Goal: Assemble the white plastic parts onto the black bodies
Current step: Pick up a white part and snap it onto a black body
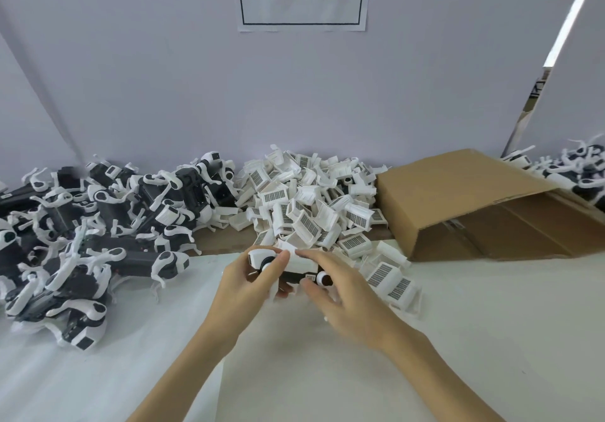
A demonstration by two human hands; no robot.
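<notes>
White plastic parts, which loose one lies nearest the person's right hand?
The white part with two dark grilles, lying just beside the right hand at the pile's front edge.

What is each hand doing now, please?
Left hand: grips the black body.
Right hand: fingers straight, touching the white part on the body.
</notes>
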